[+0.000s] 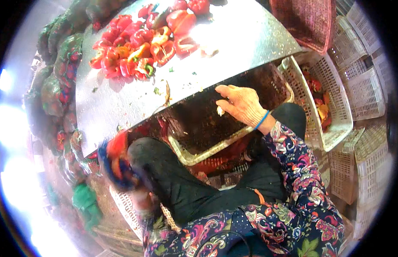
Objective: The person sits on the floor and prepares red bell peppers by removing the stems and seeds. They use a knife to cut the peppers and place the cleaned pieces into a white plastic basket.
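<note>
My left hand [113, 165], in a dark blue glove and blurred, is at the left by my knee, below the table's near edge. It holds a red pepper [117, 147], whose exact shape is smeared. Over a dark, dirty crate [194, 159] between my knees hovers my right hand [242, 102], in a pale knitted glove with a blue band at the wrist. Its thumb and forefinger are apart, and a small whitish bit [220, 110] shows at the thumb tip. A pile of red peppers [141, 38], several cut open, lies on the metal table [121, 106].
To the right a white plastic basket [338, 106] contains pepper pieces [321, 106]. A red crate [314, 25] sits at the table's far right corner. Stacked pale crates [366, 93] stand beyond. Green net sacks of peppers [54, 93] line the left side. Scraps [167, 91] lie on the tabletop.
</note>
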`<action>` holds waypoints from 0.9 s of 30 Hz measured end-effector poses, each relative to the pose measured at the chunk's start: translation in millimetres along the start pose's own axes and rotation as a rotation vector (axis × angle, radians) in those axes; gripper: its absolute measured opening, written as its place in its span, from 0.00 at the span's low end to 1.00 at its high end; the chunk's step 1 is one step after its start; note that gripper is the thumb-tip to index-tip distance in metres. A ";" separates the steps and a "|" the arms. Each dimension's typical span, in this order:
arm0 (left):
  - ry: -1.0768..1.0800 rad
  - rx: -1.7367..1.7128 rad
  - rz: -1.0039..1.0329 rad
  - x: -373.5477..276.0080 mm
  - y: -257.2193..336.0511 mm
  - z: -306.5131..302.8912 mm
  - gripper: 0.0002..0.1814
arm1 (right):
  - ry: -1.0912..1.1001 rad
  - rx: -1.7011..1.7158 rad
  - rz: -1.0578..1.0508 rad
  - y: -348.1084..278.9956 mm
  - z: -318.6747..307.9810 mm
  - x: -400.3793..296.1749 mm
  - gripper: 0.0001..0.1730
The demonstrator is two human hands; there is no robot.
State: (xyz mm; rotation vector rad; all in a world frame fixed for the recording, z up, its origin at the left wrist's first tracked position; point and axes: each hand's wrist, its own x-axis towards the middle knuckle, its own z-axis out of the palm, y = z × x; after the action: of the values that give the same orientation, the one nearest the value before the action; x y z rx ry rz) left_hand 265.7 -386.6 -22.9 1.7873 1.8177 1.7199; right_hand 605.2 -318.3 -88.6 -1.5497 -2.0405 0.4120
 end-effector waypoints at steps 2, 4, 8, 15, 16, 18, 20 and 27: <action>-0.112 0.470 0.192 2.3 6.5 -70.6 0.25 | 0.040 -0.024 0.042 -5.5 -9.9 16.1 0.20; -0.563 0.822 -0.037 -8.4 -1.8 -130.0 0.29 | 0.125 -0.131 0.041 -10.7 -20.7 46.5 0.20; -0.551 0.424 -0.104 -6.2 4.9 -105.6 0.34 | 0.061 -0.373 -0.077 18.4 -10.3 131.7 0.21; -0.783 -0.193 -0.109 19.2 43.0 39.3 0.31 | -0.044 -0.029 0.167 54.3 9.2 147.5 0.19; -0.790 -0.360 -0.181 15.0 41.6 48.6 0.29 | -0.010 0.371 0.256 50.8 5.7 140.6 0.19; -0.753 -0.727 -0.440 -3.1 31.0 71.4 0.26 | 0.014 1.070 0.478 21.1 -7.5 117.9 0.22; -0.624 -1.092 -0.707 -17.3 38.7 89.0 0.22 | -0.073 1.245 0.502 6.1 -8.2 88.3 0.26; -0.734 -1.074 -0.880 -42.0 16.9 101.1 0.30 | -0.288 1.490 0.566 -39.2 1.4 24.9 0.29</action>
State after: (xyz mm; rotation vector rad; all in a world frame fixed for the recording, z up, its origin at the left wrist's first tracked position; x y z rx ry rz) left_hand 359.8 -359.1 -74.4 0.7638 0.8101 1.0512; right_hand 568.6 -305.9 -62.7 -0.9682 -0.7713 1.8738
